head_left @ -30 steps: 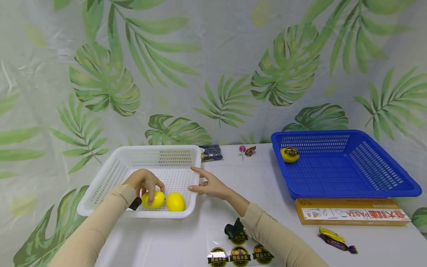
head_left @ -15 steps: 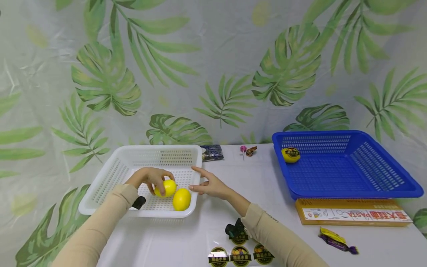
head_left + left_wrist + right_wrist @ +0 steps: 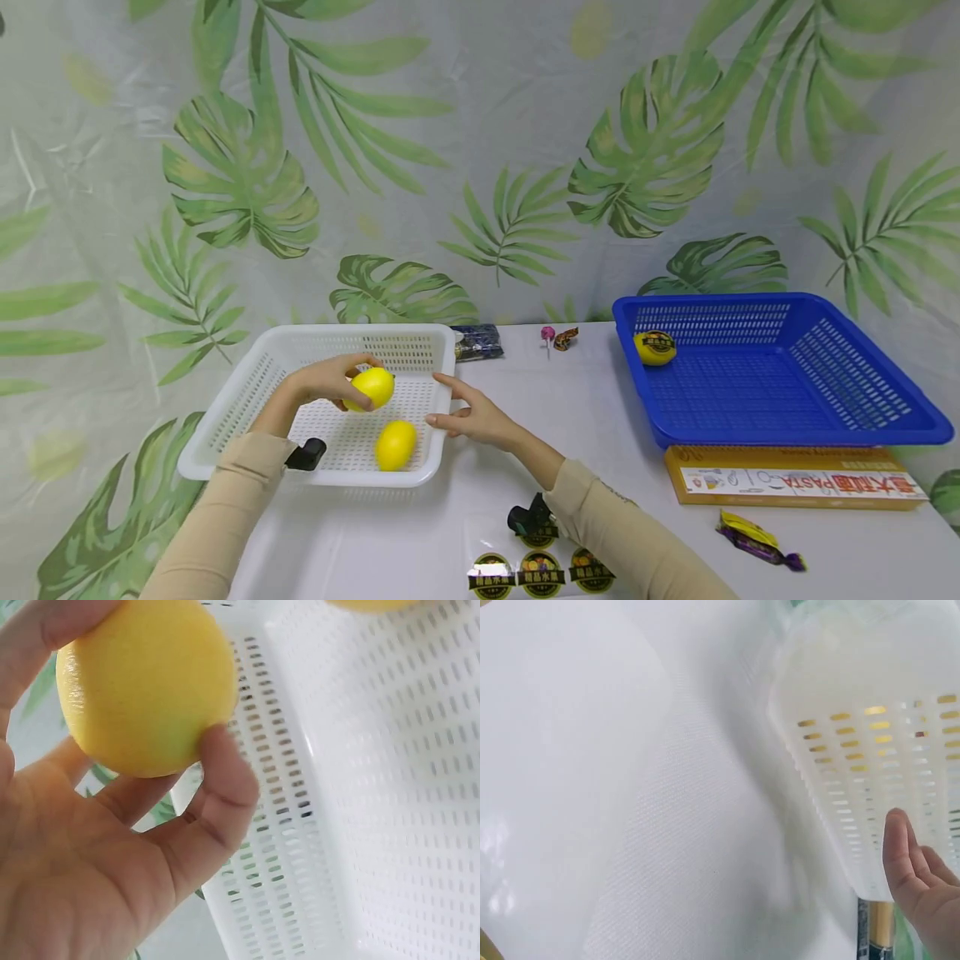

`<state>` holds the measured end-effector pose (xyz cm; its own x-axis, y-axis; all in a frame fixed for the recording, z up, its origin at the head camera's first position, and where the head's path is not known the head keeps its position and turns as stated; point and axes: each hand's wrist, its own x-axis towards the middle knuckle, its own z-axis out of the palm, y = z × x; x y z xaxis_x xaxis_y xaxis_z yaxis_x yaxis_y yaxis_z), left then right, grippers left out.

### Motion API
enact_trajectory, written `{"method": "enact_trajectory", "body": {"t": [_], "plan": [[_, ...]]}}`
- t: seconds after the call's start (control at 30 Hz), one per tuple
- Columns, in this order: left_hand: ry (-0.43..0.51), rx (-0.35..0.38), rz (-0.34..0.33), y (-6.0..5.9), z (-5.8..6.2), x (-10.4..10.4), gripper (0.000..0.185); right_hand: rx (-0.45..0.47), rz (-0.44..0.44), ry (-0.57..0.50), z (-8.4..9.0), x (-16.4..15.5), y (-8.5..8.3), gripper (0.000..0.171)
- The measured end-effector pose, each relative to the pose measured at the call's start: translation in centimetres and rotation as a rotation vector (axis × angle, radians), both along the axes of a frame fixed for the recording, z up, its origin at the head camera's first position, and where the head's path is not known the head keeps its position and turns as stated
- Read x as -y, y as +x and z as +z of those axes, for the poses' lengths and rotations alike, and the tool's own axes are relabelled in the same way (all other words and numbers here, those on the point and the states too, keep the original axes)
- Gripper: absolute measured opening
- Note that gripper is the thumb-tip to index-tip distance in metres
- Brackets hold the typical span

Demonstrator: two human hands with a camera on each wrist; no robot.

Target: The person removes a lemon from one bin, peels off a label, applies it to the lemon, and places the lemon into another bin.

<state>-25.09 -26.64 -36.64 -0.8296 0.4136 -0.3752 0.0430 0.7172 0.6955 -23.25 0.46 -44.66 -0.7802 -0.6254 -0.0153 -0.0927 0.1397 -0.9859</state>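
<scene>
In the head view my left hand (image 3: pixel 330 382) grips a lemon (image 3: pixel 373 388) between thumb and fingers, above the floor of the white basket (image 3: pixel 277 477). The left wrist view shows this lemon (image 3: pixel 150 690) close up, with fingertips against its sides. A second lemon (image 3: pixel 396 445) lies in the basket near its front right corner. My right hand (image 3: pixel 480 417) touches the basket's right rim with thumb and index finger spread apart. From the right wrist view, the right hand's fingers (image 3: pixel 907 855) stand by the basket's perforated outer wall, largely cut off by the frame.
A blue basket (image 3: pixel 720 437) at the right holds a stickered lemon (image 3: pixel 655 348), with a pasta box (image 3: pixel 795 483) before it. A wrapped candy (image 3: pixel 757 540), a lollipop (image 3: pixel 547 333), a brown wrapped sweet (image 3: pixel 566 339), a dark packet (image 3: pixel 478 342) and a sticker sheet (image 3: pixel 540 575) lie around.
My left hand has lifted its lemon from the basket floor, upward and slightly right. The other lemon shifted right, then rolled back left a little. The right hand stays at the rim.
</scene>
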Motion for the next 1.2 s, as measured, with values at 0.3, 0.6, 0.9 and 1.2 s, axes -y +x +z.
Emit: {"method": "enact_trajectory", "body": {"t": [0.3,0.6,0.9,1.2], "plan": [[0.062,-0.218,-0.005,2.2,0.0,-0.5,0.062,-0.018,-0.035,-0.027,0.0,-0.9,0.9,0.075],[0.129,-0.335,-0.010,4.1,2.0,-3.1,0.062,-0.110,-0.018,0.090,1.0,-5.0,2.6,0.074],[0.236,-0.432,0.054,6.9,2.0,-7.8,0.062,-0.194,-0.012,0.176,1.1,-9.6,4.8,0.072],[0.288,-0.506,0.065,9.1,0.3,-13.1,0.064,-0.195,-0.048,0.188,-0.2,-13.5,7.6,0.069]]}}
